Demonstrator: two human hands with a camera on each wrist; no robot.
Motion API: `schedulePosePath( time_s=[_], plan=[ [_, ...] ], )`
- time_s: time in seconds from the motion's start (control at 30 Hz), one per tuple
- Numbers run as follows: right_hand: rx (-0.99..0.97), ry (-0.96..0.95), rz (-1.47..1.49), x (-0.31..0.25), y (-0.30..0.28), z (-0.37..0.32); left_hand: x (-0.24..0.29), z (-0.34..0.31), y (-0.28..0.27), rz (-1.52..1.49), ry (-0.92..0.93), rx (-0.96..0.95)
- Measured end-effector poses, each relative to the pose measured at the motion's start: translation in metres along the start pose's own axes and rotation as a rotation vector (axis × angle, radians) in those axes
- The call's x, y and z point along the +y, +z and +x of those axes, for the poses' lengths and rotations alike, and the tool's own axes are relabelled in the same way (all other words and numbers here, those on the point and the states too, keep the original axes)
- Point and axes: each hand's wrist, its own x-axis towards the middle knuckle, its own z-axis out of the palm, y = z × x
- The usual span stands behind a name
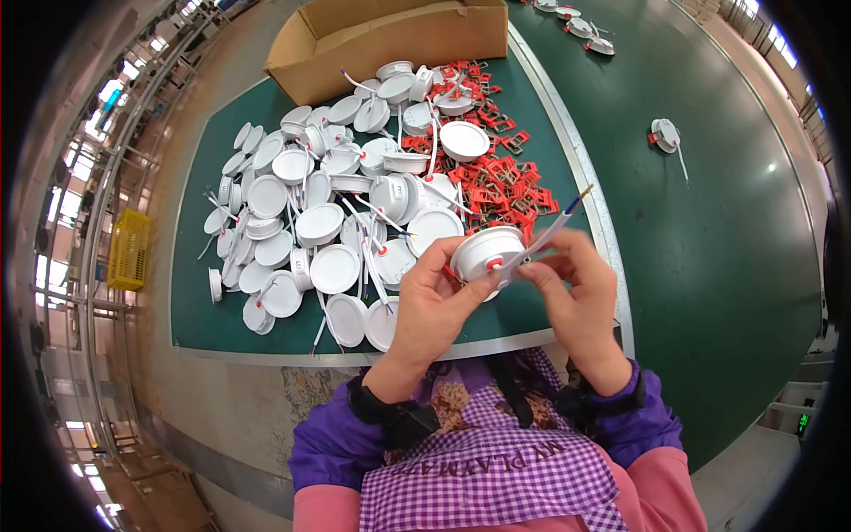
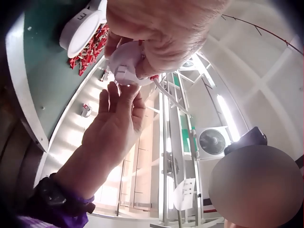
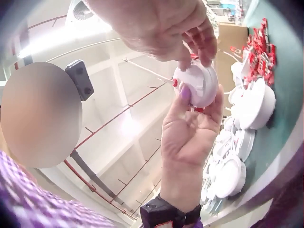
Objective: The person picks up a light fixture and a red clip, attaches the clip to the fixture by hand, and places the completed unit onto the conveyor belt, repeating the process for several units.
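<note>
In the head view my left hand (image 1: pixel 427 306) grips a white round downlight (image 1: pixel 483 253) by its side, with the thumb on its back near the red cable grommet (image 1: pixel 494 263). A white cable (image 1: pixel 551 230) with bare coloured wire ends sticks out up to the right. Across from it, my right hand (image 1: pixel 576 282) has thumb and fingertips pinched at the housing's other edge. The right wrist view shows a red clip (image 3: pixel 194 56) at those fingertips, mostly covered by them. Another bit of red clip (image 3: pixel 198 109) shows beside the left fingers.
Many white downlights (image 1: pixel 292 166) with cables are heaped on the green table (image 1: pixel 199 301) at the left. A pile of red clips (image 1: pixel 505 191) lies just beyond my hands. Behind stands a cardboard box (image 1: pixel 390 49). A green surface (image 1: pixel 709 266) at the right carries one clipped downlight (image 1: pixel 665 135).
</note>
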Motion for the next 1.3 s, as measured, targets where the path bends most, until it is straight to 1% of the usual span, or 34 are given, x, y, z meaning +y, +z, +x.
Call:
schedulePosePath(
  time_s=[0.07, 0.1, 0.17, 0.23, 0.27, 0.33, 0.37, 0.4, 0.43, 0.47, 0.5, 0.53, 0.57, 0.6, 0.63, 0.67, 0.7, 0.73, 0.77, 0.8, 0.87, 0.9, 0.93, 0.97, 1.0, 1.07, 1.1, 1.13, 1.17, 1.2, 1.23, 1.27, 1.3],
  plan=[
    [0.048, 0.188, 0.222, -0.02, -0.006, 0.008, 0.009, 0.004, 0.003, -0.032, 0.013, -0.02],
    [-0.029, 0.159, 0.23, -0.014, -0.011, 0.01, 0.013, 0.006, 0.004, -0.001, 0.031, -0.05],
    [-0.049, 0.15, 0.255, -0.016, -0.015, 0.009, 0.016, 0.005, 0.005, 0.031, 0.05, -0.079],
    [-0.063, 0.153, 0.276, -0.015, -0.019, 0.007, 0.015, 0.002, 0.008, 0.052, 0.014, -0.089],
    [-0.085, 0.195, 0.317, -0.012, -0.019, 0.009, 0.014, 0.002, 0.009, 0.05, 0.015, -0.093],
    [-0.103, 0.235, 0.363, -0.006, -0.022, 0.015, 0.007, 0.003, 0.011, 0.007, -0.085, -0.06],
    [-0.173, 0.324, 0.384, -0.002, -0.026, 0.018, 0.003, 0.004, 0.01, 0.009, -0.091, -0.064],
    [-0.244, 0.41, 0.402, 0.004, -0.032, 0.021, -0.001, 0.007, 0.01, 0.131, -0.066, -0.125],
    [-0.226, 0.363, 0.371, 0.019, -0.038, 0.024, -0.003, 0.009, 0.009, 0.251, -0.036, -0.181],
    [-0.183, 0.319, 0.272, 0.036, -0.051, 0.029, -0.001, 0.009, 0.008, 0.245, -0.03, -0.176],
    [-0.084, 0.343, 0.197, 0.053, -0.067, 0.032, 0.003, 0.008, 0.003, 0.597, 0.07, -0.164],
    [0.023, 0.32, 0.103, 0.073, -0.086, 0.034, 0.006, 0.007, -0.002, 0.949, 0.171, -0.148],
    [0.141, 0.343, 0.027, 0.086, -0.103, 0.038, 0.007, 0.006, -0.009, 1.042, 0.218, -0.2],
    [0.215, 0.383, -0.03, 0.092, -0.12, 0.039, 0.004, 0.004, -0.014, 1.04, 0.213, -0.197],
    [0.263, 0.438, -0.211, 0.094, -0.135, 0.042, 0.0, 0.001, -0.018, 1.213, 0.242, -0.265],
    [0.26, 0.435, -0.213, 0.094, -0.139, 0.041, -0.004, 0.0, -0.021, 1.384, 0.275, -0.333],
    [0.377, 0.28, -0.604, 0.088, -0.139, 0.04, -0.01, -0.001, -0.021, 1.381, 0.276, -0.328],
    [0.489, 0.11, -0.991, 0.079, -0.14, 0.04, -0.016, 0.0, -0.019, 1.454, 0.296, -0.315],
    [0.529, 0.082, -0.937, 0.072, -0.132, 0.041, -0.02, 0.0, -0.016, 1.526, 0.316, -0.304],
    [0.53, 0.085, -0.939, 0.067, -0.119, 0.041, -0.021, 0.002, -0.015, 1.525, 0.317, -0.308],
    [0.181, -0.049, -0.564, 0.056, -0.093, 0.042, -0.022, 0.006, -0.013, 1.577, 0.365, -0.33],
    [0.046, -0.027, -0.472, 0.047, -0.074, 0.042, -0.02, 0.006, -0.011, 1.577, 0.368, -0.333],
    [-0.088, -0.008, -0.378, 0.038, -0.057, 0.041, -0.015, 0.006, -0.009, 1.514, 0.355, -0.322],
    [-0.122, -0.092, -0.414, 0.039, -0.044, 0.04, -0.01, 0.006, -0.006, 1.451, 0.341, -0.311],
    [-0.155, -0.176, -0.449, 0.043, -0.033, 0.039, -0.003, 0.006, -0.005, 1.451, 0.343, -0.312],
    [-0.149, -0.199, -0.473, 0.048, -0.015, 0.041, 0.016, 0.004, -0.007, 1.158, 0.289, -0.24],
    [-0.144, -0.224, -0.496, 0.05, -0.009, 0.04, 0.026, 0.002, -0.008, 1.157, 0.287, -0.241],
    [-0.145, -0.223, -0.497, 0.05, -0.006, 0.04, 0.035, 0.001, -0.011, 0.968, 0.267, -0.183],
    [-0.165, -0.241, -0.564, 0.05, -0.003, 0.04, 0.041, 0.001, -0.015, 0.778, 0.248, -0.124],
    [-0.186, -0.26, -0.631, 0.049, 0.0, 0.041, 0.045, 0.004, -0.021, 0.494, 0.19, -0.124],
    [-0.19, -0.265, -0.63, 0.048, 0.002, 0.04, 0.052, 0.003, -0.022, 0.312, 0.165, -0.066],
    [-0.221, -0.249, -0.57, 0.047, 0.004, 0.037, 0.059, 0.002, -0.022, 0.129, 0.14, -0.007],
    [-0.251, -0.232, -0.511, 0.047, 0.006, 0.035, 0.06, 0.002, -0.024, 0.128, 0.143, -0.002]
  ],
)
